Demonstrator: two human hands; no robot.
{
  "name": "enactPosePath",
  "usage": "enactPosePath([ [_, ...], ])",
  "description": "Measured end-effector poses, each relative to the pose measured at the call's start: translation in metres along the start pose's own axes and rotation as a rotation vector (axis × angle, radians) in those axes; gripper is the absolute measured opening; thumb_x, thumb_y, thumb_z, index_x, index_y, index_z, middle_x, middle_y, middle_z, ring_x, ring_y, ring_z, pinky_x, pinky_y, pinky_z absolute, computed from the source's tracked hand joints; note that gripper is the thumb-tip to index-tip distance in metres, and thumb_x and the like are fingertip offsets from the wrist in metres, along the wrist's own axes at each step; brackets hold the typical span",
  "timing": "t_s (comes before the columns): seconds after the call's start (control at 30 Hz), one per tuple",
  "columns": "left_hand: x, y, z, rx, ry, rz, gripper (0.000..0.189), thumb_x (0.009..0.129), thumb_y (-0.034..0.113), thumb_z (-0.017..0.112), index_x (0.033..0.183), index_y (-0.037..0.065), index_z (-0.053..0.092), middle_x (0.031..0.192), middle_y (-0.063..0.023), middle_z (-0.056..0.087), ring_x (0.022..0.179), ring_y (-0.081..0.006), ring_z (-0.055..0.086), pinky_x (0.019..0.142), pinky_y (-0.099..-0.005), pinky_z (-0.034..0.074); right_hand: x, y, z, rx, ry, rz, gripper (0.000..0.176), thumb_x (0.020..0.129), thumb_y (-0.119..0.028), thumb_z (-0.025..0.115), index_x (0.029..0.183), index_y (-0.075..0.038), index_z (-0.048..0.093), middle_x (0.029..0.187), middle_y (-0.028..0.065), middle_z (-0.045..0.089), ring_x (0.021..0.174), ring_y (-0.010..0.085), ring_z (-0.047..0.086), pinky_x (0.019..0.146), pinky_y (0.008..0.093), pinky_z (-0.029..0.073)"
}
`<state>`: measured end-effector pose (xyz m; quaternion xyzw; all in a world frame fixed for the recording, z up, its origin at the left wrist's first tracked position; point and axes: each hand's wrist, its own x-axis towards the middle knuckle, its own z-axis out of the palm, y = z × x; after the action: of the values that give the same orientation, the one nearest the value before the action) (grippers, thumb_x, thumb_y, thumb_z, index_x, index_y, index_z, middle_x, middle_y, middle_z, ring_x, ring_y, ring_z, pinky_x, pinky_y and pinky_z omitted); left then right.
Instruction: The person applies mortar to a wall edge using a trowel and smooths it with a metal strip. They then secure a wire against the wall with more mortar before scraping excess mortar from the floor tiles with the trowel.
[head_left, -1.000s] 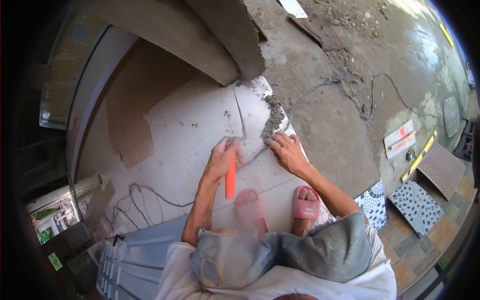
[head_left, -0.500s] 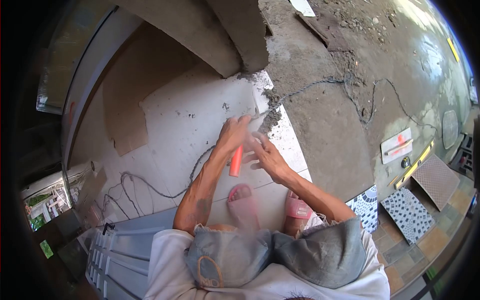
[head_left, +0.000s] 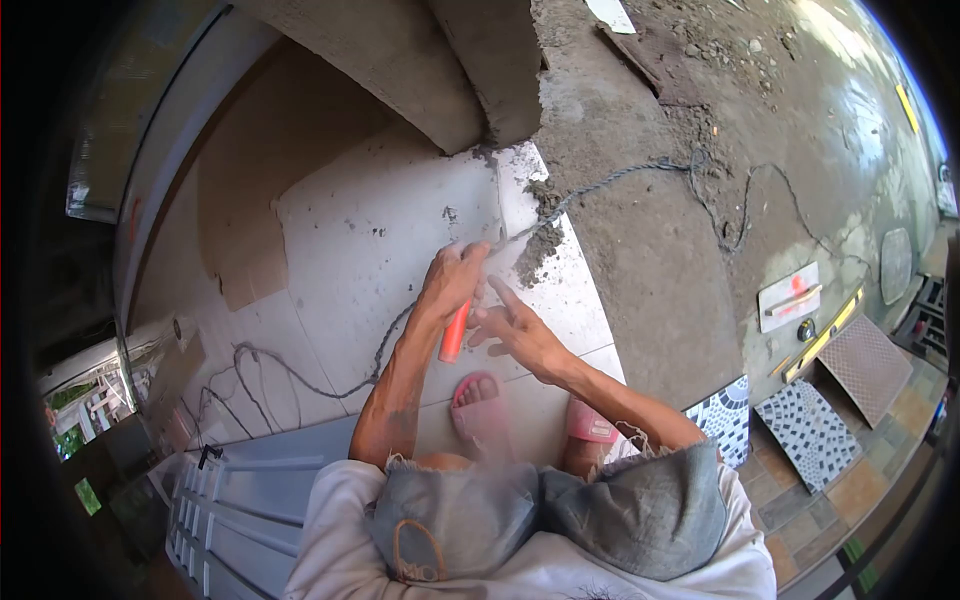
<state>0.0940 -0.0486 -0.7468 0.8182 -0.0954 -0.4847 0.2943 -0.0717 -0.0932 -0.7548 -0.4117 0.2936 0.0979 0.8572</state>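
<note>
My left hand [head_left: 452,284] is closed around a tool with a bright orange handle [head_left: 455,335]. The handle's end sticks out below the fist; the tool's working end is mostly hidden, so its kind cannot be told. Close beside it, my right hand [head_left: 525,340] has its fingers apart and slightly bent, with nothing seen in them. A grey twisted cord [head_left: 590,187] passes under or behind my left hand and runs both ways. Beneath both hands lie white floor tiles [head_left: 350,225], with crumbs of wet mortar [head_left: 541,245] near their right edge.
A rough concrete column [head_left: 440,70] stands ahead. Grey cement floor [head_left: 650,270] spreads to the right, holding a float [head_left: 790,297], a yellow level [head_left: 825,335] and patterned tiles [head_left: 808,430]. Brown cardboard [head_left: 245,240] lies left, and a grey panel [head_left: 250,490] rests near my left side.
My left hand and the orange handle have shifted slightly left and down, the handle tilting more. My right hand has moved a little left and down, with its fingers still apart.
</note>
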Motion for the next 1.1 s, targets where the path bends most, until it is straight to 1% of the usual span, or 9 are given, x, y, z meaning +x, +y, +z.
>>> enactPosePath([
  [0.1,0.004,-0.015,-0.013,0.221,0.108,0.100,0.052,0.090,0.040,0.060,0.096,-0.011,0.060,0.082,-0.0234,0.067,0.077,-0.0383,0.066,0.074,-0.0433,0.052,-0.002,0.003,0.006,-0.147,-0.025,-0.039,0.080,0.099,-0.036,0.060,0.157,-0.004,0.015,0.122,0.0167,0.062,0.106,0.0249,0.062,0.089,0.0399,0.050],
  [0.2,0.010,-0.017,-0.036,0.449,0.246,0.192,0.050,0.088,0.039,0.062,0.094,-0.011,0.061,0.086,-0.0272,0.067,0.083,-0.0418,0.066,0.078,-0.0443,0.052,0.015,0.024,-0.014,-0.956,0.225,-0.634,0.069,0.095,-0.028,0.063,0.152,-0.005,0.031,0.131,0.0193,0.054,0.120,0.0306,0.053,0.093,0.0445,0.046],
  [0.27,0.019,-0.016,-0.051,0.543,0.312,0.246,0.049,0.087,0.038,0.062,0.095,-0.010,0.062,0.091,-0.0292,0.068,0.085,-0.0426,0.066,0.079,-0.0445,0.051,0.022,0.007,-0.028,-1.229,0.320,-0.678,0.065,0.091,-0.023,0.066,0.147,-0.005,0.037,0.131,0.0177,0.052,0.125,0.0321,0.047,0.092,0.0475,0.043],
  [0.4,0.035,0.011,-0.081,0.393,0.038,0.019,0.044,0.086,0.036,0.061,0.091,-0.007,0.066,0.076,-0.0175,0.064,0.064,-0.0261,0.061,0.067,-0.0396,0.050,0.049,-0.014,-0.058,-1.574,0.377,-0.775,0.057,0.088,-0.016,0.063,0.141,-0.007,0.046,0.131,0.0112,0.051,0.127,0.0269,0.043,0.088,0.0497,0.040],
  [0.57,0.032,0.014,-0.076,0.498,-0.057,0.100,0.043,0.089,0.037,0.059,0.095,-0.005,0.067,0.072,-0.0098,0.060,0.056,-0.0191,0.056,0.057,-0.0369,0.047,0.074,-0.010,-0.073,-1.805,0.223,-0.777,0.046,0.084,-0.012,0.061,0.129,-0.006,0.057,0.104,0.0050,0.059,0.115,0.0211,0.049,0.086,0.0481,0.037],
  [0.77,-0.004,-0.010,-0.043,-0.028,-0.170,0.029,0.045,0.096,0.043,0.053,0.093,-0.002,0.058,0.069,-0.0059,0.055,0.052,-0.0145,0.053,0.048,-0.0308,0.046,0.046,-0.002,-0.045,-1.075,0.414,-0.888,0.036,0.090,-0.013,0.060,0.124,-0.002,0.059,0.107,0.0109,0.061,0.102,0.0285,0.058,0.081,0.0477,0.045],
  [0.9,-0.014,-0.001,-0.004,-0.394,-0.166,-0.019,0.046,0.097,0.044,0.051,0.094,-0.001,0.057,0.070,-0.0062,0.055,0.051,-0.0143,0.052,0.047,-0.0309,0.046,0.002,-0.022,0.011,0.149,0.258,0.041,0.076,0.100,-0.042,0.057,0.154,-0.003,0.022,0.124,0.0175,0.056,0.102,0.0265,0.063,0.083,0.0444,0.053],
  [0.93,0.001,-0.011,0.004,-0.372,-0.175,0.017,0.048,0.096,0.046,0.050,0.094,-0.001,0.056,0.071,-0.0075,0.055,0.051,-0.0154,0.052,0.048,-0.0313,0.045,-0.001,-0.016,0.013,0.115,0.171,0.056,0.092,0.098,-0.049,0.057,0.158,-0.009,0.000,0.125,0.0177,0.054,0.099,0.0224,0.062,0.079,0.0394,0.055],
  [1.1,0.021,-0.003,0.015,-0.164,-0.089,0.105,0.051,0.095,0.047,0.047,0.083,-0.002,0.059,0.064,-0.0112,0.057,0.052,-0.0202,0.056,0.051,-0.0343,0.046,0.002,-0.009,0.012,0.113,0.141,-0.075,0.090,0.099,-0.044,0.057,0.159,-0.015,-0.004,0.118,0.0150,0.056,0.096,0.0194,0.061,0.076,0.0364,0.056],
])
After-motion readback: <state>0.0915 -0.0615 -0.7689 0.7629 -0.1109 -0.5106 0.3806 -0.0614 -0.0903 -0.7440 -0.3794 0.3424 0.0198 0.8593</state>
